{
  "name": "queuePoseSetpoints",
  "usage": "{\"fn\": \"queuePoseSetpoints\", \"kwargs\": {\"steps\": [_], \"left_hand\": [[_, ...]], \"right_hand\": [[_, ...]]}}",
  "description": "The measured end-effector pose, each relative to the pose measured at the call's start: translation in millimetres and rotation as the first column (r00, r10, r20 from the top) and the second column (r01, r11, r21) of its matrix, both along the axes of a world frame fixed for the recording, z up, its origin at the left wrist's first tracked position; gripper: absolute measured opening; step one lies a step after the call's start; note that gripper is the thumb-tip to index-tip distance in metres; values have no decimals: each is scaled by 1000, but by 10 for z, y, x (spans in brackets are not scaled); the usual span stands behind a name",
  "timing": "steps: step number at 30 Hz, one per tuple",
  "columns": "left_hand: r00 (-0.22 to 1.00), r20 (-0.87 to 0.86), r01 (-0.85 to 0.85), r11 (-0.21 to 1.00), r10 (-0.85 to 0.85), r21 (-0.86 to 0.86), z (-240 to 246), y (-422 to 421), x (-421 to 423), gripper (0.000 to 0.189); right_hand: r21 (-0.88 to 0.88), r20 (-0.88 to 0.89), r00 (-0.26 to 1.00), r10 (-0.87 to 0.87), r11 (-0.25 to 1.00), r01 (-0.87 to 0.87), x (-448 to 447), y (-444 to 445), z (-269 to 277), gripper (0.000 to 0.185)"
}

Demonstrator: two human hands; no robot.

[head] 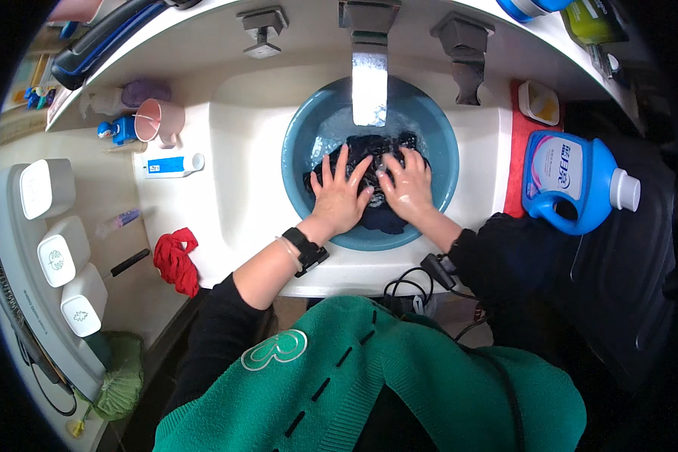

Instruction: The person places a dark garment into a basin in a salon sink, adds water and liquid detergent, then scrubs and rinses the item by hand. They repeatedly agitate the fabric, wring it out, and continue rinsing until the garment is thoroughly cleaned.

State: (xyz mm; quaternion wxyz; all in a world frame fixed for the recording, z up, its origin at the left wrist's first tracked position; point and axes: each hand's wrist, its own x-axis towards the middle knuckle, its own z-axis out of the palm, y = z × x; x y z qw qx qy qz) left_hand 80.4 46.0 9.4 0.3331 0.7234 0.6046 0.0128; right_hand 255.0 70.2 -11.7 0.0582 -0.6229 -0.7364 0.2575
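A dark wet garment (390,219) lies bunched in water inside a blue-grey plastic basin (445,186). The basin sits in a white washbasin (248,186), under a metal faucet (369,85). My left hand (339,200) rests palm down on the garment's left side with its fingers spread. To the right, my right hand (409,186) presses on the same cloth, fingers apart and wet. Neither hand visibly grasps a fold. Some of the garment is hidden beneath both hands.
A blue detergent bottle (590,183) lies right of the sink on red cloth (516,186), below a soap dish (538,103). On the left are a pink cup (159,121), a toothpaste tube (172,165) and a red cloth (176,261). A black cable (409,282) hangs at the front rim.
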Motion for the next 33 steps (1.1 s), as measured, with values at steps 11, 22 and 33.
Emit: {"fn": "queuePoseSetpoints", "kwargs": {"steps": [11,22,33], "left_hand": [[979,-55,-204,956,197,-210,-760,811,74,44],[992,128,4,996,-15,84,175,51,-121,25],[943,-308,-203,954,129,-222,-525,320,222,75]], "right_hand": [[-41,331,933,140,990,-134,-226,990,-818,32],[-289,-273,955,-116,957,33,101,481,27,40],[123,229,971,71,987,-101,-272,640,-667,28]]}}
